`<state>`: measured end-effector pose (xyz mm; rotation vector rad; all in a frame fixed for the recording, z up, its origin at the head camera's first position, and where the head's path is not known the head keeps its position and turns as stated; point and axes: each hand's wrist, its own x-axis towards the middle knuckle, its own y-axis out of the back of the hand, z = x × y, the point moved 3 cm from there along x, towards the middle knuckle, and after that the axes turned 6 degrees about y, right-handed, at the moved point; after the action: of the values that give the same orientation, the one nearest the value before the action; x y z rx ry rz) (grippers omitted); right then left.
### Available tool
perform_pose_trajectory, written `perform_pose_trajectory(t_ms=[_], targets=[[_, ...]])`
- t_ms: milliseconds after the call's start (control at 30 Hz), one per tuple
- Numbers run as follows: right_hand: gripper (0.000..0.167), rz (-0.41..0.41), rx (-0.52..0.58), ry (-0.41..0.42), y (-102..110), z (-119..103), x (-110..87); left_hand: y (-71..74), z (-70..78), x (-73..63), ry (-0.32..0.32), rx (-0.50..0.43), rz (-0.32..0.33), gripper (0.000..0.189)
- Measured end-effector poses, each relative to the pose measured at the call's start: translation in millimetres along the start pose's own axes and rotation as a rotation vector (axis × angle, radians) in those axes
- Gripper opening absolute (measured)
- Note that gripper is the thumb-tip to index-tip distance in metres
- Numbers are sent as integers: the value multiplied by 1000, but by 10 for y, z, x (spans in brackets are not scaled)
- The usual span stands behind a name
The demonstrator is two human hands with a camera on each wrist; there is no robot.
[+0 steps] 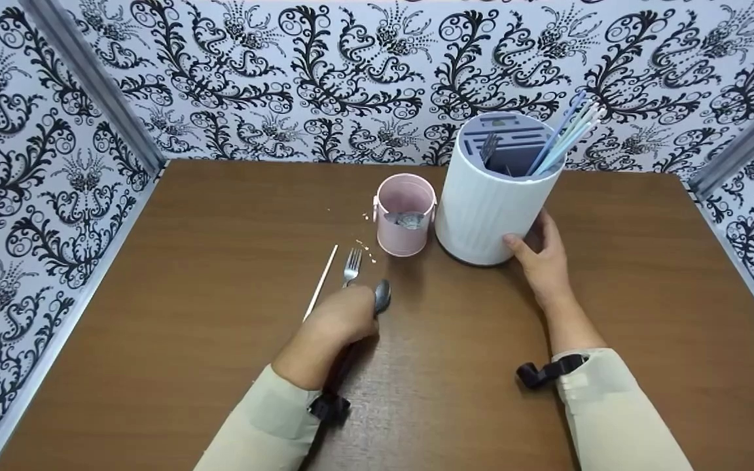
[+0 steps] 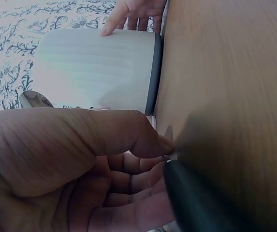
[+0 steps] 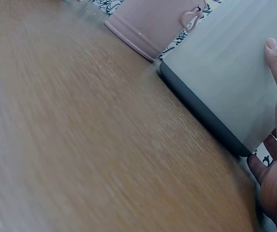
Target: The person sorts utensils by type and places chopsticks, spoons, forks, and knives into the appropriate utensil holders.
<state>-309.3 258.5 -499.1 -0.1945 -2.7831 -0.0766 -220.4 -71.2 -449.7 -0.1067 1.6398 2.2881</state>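
My left hand [image 1: 344,315] is low over the table, its thumb and fingers curled in a pinch around a spoon [image 1: 383,296]. The metal bowl of the spoon sticks out past the fingers; its handle is mostly hidden by the hand. Just beyond the knuckles lies a fork [image 1: 353,265], tines away from me, its lower part covered. My right hand [image 1: 547,265] grips the lower right side of a white cutlery holder [image 1: 491,219], thumb on the front and fingers behind. Inside the holder's slotted grey top stand a fork [image 1: 489,147] and several thin blue and pale green sticks [image 1: 563,140].
A pink cup [image 1: 403,239] with side handles and something greyish inside stands left of the holder. A thin white stick [image 1: 321,281] lies left of the fork. Pale crumbs [image 1: 367,248] are scattered near the cup. Patterned walls [image 1: 377,85] border the wooden table [image 1: 220,216].
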Motion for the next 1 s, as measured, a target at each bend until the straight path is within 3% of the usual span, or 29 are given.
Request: perform_pose_trajectory(t_ms=[100, 333, 700, 867, 1000], targets=[[83, 2, -20, -2, 3, -4, -4, 15, 6, -5, -4, 8, 3, 7], [80, 5, 48, -7, -8, 14, -4, 27, 15, -7, -14, 26, 23, 17], [79, 20, -15, -1, 2, -18, -56, 83, 14, -25, -58, 22, 33, 24], [77, 78, -24, 8, 10, -60, -87, 137, 1, -40, -105, -15, 56, 35], [71, 171, -56, 42, 18, -128, -146, 174, -5, -42, -141, -40, 84, 32]])
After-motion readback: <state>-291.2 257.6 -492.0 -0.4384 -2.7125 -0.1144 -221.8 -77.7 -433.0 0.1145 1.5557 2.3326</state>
